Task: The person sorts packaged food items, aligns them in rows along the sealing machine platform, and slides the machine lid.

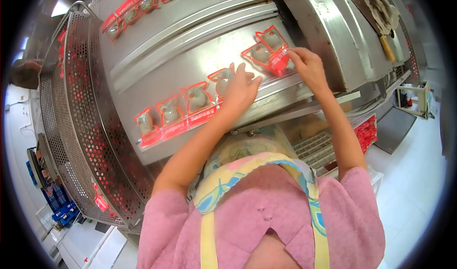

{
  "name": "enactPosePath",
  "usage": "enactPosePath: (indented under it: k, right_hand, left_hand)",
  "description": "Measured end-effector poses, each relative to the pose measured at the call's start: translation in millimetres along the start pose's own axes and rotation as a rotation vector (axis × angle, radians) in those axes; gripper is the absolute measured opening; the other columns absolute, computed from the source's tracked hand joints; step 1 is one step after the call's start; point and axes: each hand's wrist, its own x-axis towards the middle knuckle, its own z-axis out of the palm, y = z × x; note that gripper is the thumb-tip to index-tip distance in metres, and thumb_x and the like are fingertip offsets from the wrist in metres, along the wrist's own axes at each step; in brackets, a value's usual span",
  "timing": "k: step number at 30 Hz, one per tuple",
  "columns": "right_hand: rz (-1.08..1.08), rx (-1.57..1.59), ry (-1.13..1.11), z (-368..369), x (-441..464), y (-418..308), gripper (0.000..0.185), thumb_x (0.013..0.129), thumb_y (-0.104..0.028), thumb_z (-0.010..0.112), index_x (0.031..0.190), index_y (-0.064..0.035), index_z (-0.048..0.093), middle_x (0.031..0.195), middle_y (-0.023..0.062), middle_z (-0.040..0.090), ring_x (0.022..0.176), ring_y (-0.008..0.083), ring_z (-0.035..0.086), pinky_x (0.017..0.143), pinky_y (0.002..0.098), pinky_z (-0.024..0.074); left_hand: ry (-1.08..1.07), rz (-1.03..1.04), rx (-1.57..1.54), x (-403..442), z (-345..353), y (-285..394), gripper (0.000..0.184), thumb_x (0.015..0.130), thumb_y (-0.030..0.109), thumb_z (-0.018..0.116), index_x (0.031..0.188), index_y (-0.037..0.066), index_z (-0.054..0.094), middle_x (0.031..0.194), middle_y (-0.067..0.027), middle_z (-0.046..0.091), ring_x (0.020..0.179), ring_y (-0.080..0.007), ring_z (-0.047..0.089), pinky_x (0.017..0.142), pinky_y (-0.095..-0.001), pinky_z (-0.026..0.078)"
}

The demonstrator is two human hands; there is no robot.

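Observation:
Several red-edged clear packets, each with a grey-green round item inside, lie in a row on the steel surface [183, 64]. My left hand [240, 90] rests over one packet [222, 78], fingers apart. To its left are more packets, such as one [196, 96] with a red printed strip. My right hand [308, 66] pinches the red end of a packet [280, 63] at the right. Just beyond it lie two packets, one [273, 38] behind the other [259, 54].
A raised metal rail [195, 31] crosses the surface, with more packets [146, 3] beyond it. A perforated metal bin [90, 116] stands at the left. At the upper right are a cloth [381, 9] and a yellow-handled tool [386, 47].

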Motion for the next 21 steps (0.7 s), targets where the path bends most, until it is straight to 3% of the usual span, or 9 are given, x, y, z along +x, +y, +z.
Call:
enactPosePath:
  k: [2,5,6,9,12,13,15,18,21]
  right_hand:
    - [-0.002,-0.057,-0.045,7.9,11.6,13.1,0.03,0.088,-0.025,0.061,0.094,0.0035,0.067,0.068,0.0058,0.062,0.061,0.0096,0.053,0.058,0.0262,0.043]
    - [0.075,-0.158,-0.175,9.1,17.9,18.8,0.034,0.086,-0.03,0.062,0.091,0.0025,0.068,0.064,0.0054,0.061,0.057,0.0112,0.053,0.057,0.0272,0.0429]
    - [0.085,-0.181,-0.204,12.0,23.5,37.9,0.04,0.086,-0.036,0.061,0.086,0.0041,0.068,0.062,0.0058,0.061,0.055,0.0126,0.054,0.054,0.0283,0.043]
    - [0.247,-0.195,-0.384,13.1,31.9,50.0,0.04,0.087,-0.039,0.057,0.089,-0.0004,0.069,0.071,0.0192,0.065,0.064,0.027,0.062,0.062,0.0344,0.0471]
    - [0.566,0.239,-0.559,3.7,33.3,18.1,0.038,0.087,-0.038,0.061,0.087,-0.0009,0.069,0.064,0.0099,0.065,0.055,0.0127,0.056,0.049,0.0262,0.0411]
    - [0.585,0.337,-0.603,3.4,33.3,12.1,0.036,0.086,-0.037,0.063,0.087,-0.0014,0.069,0.063,0.007,0.064,0.054,0.0097,0.053,0.047,0.0243,0.0383]
    - [0.613,0.528,-0.696,3.9,34.6,5.1,0.032,0.084,-0.035,0.067,0.086,-0.0024,0.068,0.06,0.0012,0.061,0.052,0.0037,0.048,0.042,0.0203,0.0326]
    - [0.664,0.594,-0.783,12.1,46.3,28.8,0.027,0.08,-0.024,0.071,0.074,0.0018,0.064,0.063,0.0021,0.058,0.047,0.0061,0.045,0.04,0.0218,0.0302]
    - [0.335,0.225,-0.611,15.5,47.1,46.4,0.019,0.077,-0.017,0.071,0.074,0.0008,0.064,0.064,0.0036,0.06,0.049,0.0089,0.05,0.044,0.0262,0.0377]
  left_hand:
    - [-0.109,-0.439,-0.371,30.1,16.7,21.0,0.024,0.088,0.021,0.064,0.101,0.001,0.058,0.09,-0.0089,0.06,0.08,-0.0157,0.06,0.055,-0.029,0.044]
    - [-0.157,-0.662,-0.817,62.9,35.0,3.7,0.019,0.086,0.017,0.067,0.095,0.002,0.058,0.087,-0.0066,0.058,0.074,-0.0121,0.057,0.046,-0.0205,0.036]
    - [-0.152,-0.692,-0.81,62.6,35.4,7.9,0.016,0.085,0.013,0.068,0.093,0.004,0.058,0.084,-0.0042,0.058,0.067,-0.007,0.053,0.04,-0.0154,0.028]
    - [-0.244,-0.653,-0.844,64.6,30.8,-5.6,0.014,0.085,0.012,0.068,0.092,0.005,0.058,0.08,-0.0022,0.057,0.059,-0.0042,0.05,0.039,-0.0143,0.027]
    - [-0.319,-0.654,-0.919,62.0,12.0,-6.4,0.012,0.082,0.01,0.071,0.083,0.006,0.06,0.071,-0.0027,0.056,0.053,-0.0078,0.049,0.041,-0.0204,0.03]
    - [-0.325,-0.649,-0.924,59.4,9.8,-2.3,0.011,0.081,0.009,0.071,0.083,0.006,0.06,0.071,-0.0025,0.056,0.053,-0.008,0.048,0.041,-0.0206,0.031]
    - [-0.33,-0.635,-0.942,53.5,5.8,5.8,0.01,0.081,0.007,0.07,0.083,0.007,0.06,0.07,-0.0022,0.057,0.051,-0.0085,0.047,0.042,-0.0208,0.032]
    - [-0.338,-0.67,-0.802,56.6,0.8,-2.4,0.017,0.083,0.012,0.069,0.094,0.004,0.058,0.074,-0.0015,0.058,0.052,-0.0034,0.044,0.04,-0.0139,0.031]
    - [-0.321,-0.386,-0.22,58.1,-3.2,-7.6,0.025,0.079,0.012,0.072,0.097,0.001,0.058,0.075,-0.0018,0.06,0.054,-0.0069,0.048,0.047,-0.0213,0.04]
